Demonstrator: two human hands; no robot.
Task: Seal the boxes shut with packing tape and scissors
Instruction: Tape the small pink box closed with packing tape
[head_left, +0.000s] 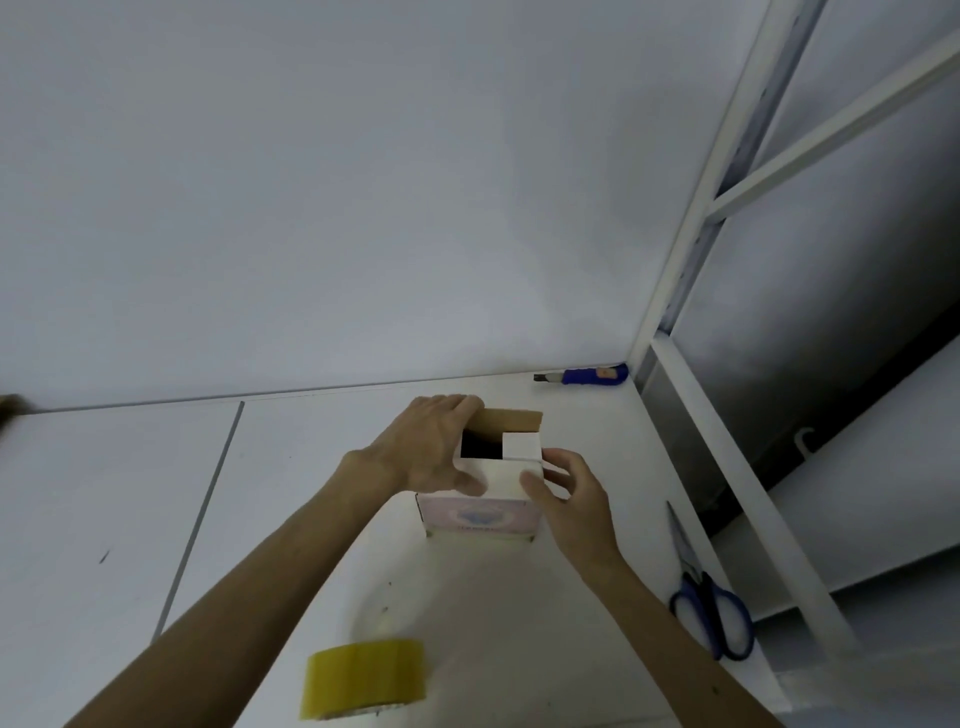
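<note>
A small white box with a pale printed front stands on the white table, its top partly open and dark inside. Its brown far flap stands up; a white flap lies folded over the right part of the opening. My left hand grips the box's left top edge, fingers curled over the far flap, thumb on the near flap. My right hand holds the box's right top corner, thumb on the near flap. A yellow tape roll stands on edge near me. Blue-handled scissors lie at the right.
A blue utility knife lies by the wall behind the box. White metal shelf posts and rails rise along the table's right edge. A seam runs through the tabletop at the left.
</note>
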